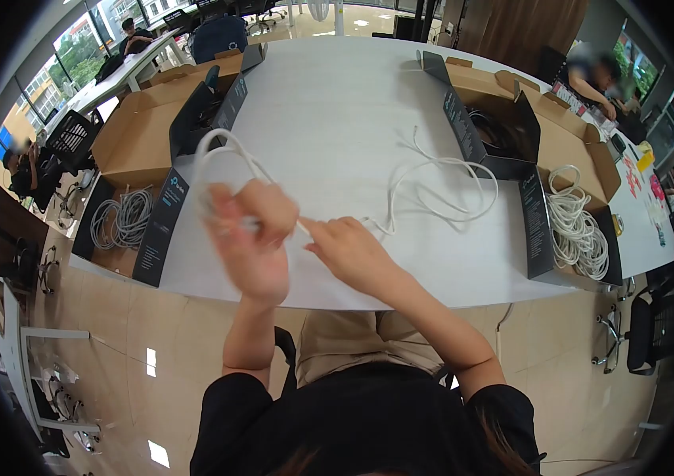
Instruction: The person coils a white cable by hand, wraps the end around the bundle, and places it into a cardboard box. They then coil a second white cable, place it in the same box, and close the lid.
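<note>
A white cable (432,162) runs between my two hands above the white table. My left hand (250,230), smeared by motion, is closed around the cable, and a loop of it arches up over that hand. Close to its right, my right hand (346,247) pinches the same cable. From my right hand the rest of the cable trails right in loose curves over the table, with one end pointing toward the far side.
An open box (158,226) with coiled grey cable (124,218) stands left. At right, another box (534,226) holds bundled white cable (575,230). Two dark boxes stand farther back, one holding black cable (495,131). People sit at tables beyond.
</note>
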Demonstrator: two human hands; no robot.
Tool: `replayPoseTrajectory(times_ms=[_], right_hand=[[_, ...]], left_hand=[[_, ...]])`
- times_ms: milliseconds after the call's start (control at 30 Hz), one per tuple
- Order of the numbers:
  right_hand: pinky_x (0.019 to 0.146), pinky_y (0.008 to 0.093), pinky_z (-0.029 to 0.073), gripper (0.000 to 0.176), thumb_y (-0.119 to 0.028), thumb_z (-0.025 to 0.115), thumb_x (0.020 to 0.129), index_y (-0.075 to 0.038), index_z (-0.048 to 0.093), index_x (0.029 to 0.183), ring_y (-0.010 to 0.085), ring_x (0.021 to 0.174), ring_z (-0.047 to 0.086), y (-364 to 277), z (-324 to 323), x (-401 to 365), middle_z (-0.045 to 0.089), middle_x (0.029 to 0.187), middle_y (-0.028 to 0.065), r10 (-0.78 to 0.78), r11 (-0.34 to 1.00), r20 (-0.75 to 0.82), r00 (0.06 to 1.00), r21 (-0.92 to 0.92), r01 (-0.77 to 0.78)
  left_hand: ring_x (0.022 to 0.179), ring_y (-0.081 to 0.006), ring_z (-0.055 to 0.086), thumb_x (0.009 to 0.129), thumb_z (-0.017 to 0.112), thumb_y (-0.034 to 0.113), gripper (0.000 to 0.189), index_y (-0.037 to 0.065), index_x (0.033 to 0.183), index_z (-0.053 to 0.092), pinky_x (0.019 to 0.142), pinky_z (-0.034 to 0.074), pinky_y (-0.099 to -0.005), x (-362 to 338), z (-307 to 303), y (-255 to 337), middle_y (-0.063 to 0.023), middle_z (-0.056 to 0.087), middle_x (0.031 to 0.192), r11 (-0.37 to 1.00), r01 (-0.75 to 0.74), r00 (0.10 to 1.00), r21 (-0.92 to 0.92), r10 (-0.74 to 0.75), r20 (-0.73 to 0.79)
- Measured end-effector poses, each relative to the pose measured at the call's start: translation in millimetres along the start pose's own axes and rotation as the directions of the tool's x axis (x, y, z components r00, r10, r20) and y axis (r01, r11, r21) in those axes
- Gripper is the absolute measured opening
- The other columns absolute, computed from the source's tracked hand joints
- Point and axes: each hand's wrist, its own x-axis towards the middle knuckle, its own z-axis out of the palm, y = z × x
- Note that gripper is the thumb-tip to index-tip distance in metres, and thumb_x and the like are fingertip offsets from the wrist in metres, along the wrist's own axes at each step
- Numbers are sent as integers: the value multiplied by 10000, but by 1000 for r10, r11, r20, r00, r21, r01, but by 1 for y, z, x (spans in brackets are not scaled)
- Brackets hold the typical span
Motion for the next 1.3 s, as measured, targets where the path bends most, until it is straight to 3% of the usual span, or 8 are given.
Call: replayPoseTrajectory(times_ms=[200, 400, 700, 800, 900, 1067, 1200, 1300], right_hand=[[522, 287, 388, 211, -169, 533, 817, -85, 543, 1010, 168, 560, 520, -1, -32, -20, 471, 621, 17, -187, 962, 156, 970, -172, 213], [525, 284, 400, 161, -210, 577, 779, -95, 483, 717, 153, 546, 509, 12, -84, -4, 441, 616, 5, -300, 944, 27, 953, -135, 301], [598, 308, 433, 142, -157, 671, 678, -108, 586, 781, 173, 671, 544, 59, -101, -1, 527, 757, 10, -428, 790, -122, 896, -532, 305], [622, 311, 450, 115, -162, 637, 723, -114, 599, 821, 204, 685, 562, 87, -123, -13, 563, 784, 7, -182, 872, -100, 978, -477, 114], [613, 321, 465, 97, -202, 603, 774, -125, 592, 832, 239, 682, 577, 89, -130, -16, 590, 784, 28, 92, 972, -18, 996, -215, -93], [588, 364, 477, 157, -255, 555, 834, -138, 572, 937, 268, 677, 606, 76, -74, -28, 631, 804, 79, 233, 963, 98, 968, -163, -215], [530, 363, 474, 261, -333, 535, 853, -133, 521, 1021, 278, 593, 610, 27, -34, -45, 611, 669, 123, 217, 975, 430, 876, -138, -174], [494, 382, 464, 258, -326, 546, 851, -107, 521, 984, 276, 529, 591, -2, -31, -53, 569, 581, 120, 161, 968, 357, 920, 123, -217]], left_hand=[[450, -110, 339, 954, 285, 155, 124, 50, 906, 329, 459, 327, -234, -11, -19, -38, -14, 479, 626, 766, -7, 933, 642, -226, 279], [475, -85, 329, 934, 373, 154, 141, 17, 960, 390, 451, 313, -240, -15, -25, -12, 10, 400, 590, 581, 684, 494, 441, -814, 306], [486, -31, 280, 925, 401, 212, 199, 26, 976, 450, 467, 239, -180, -13, -38, 3, 50, 336, 549, 472, 681, 105, 559, -819, 564], [397, -26, 271, 935, 411, 276, 269, 17, 992, 455, 419, 237, -179, -27, -68, 10, 61, 321, 482, 417, 849, 133, 323, -761, 635], [308, -39, 252, 937, 400, 366, 344, 24, 929, 432, 362, 219, -185, -41, -77, 9, 60, 327, 430, 472, 868, 447, -153, -610, 655], [317, -65, 311, 969, 302, 335, 340, 20, 981, 430, 358, 264, -212, -16, -33, 23, 54, 429, 513, 132, 414, 842, -901, -432, 324], [506, -71, 494, 972, 298, 295, 241, 65, 1013, 353, 545, 393, -240, -7, -10, 7, -13, 544, 762, 541, 251, 912, -802, -409, 9], [702, -127, 604, 970, 310, 209, 133, 83, 973, 355, 610, 435, -273, -23, 20, -24, -55, 572, 855, 948, 264, 956, -178, -282, -85]])
